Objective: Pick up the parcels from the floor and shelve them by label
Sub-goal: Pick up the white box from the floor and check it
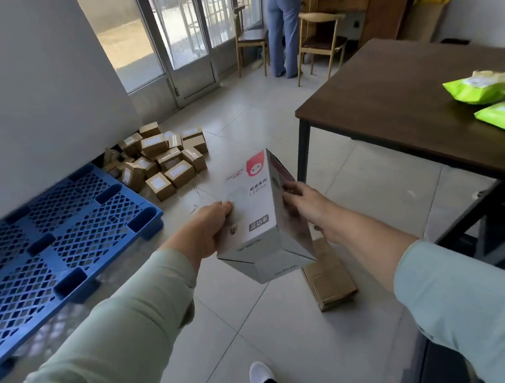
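Pale-sleeved left hand [209,229] and right hand [307,208] grip opposite sides of a white box [246,191].

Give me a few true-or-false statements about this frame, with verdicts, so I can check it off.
1. Both the left hand and the right hand hold the white box. True.
2. The brown parcels are piled on the blue pallet. False: they lie on the floor beside the pallet, against the wall.
3. Two green packets lie on the dark table. True.
4. The white box rests on the table. False: it is held in the air over the floor, left of the table.
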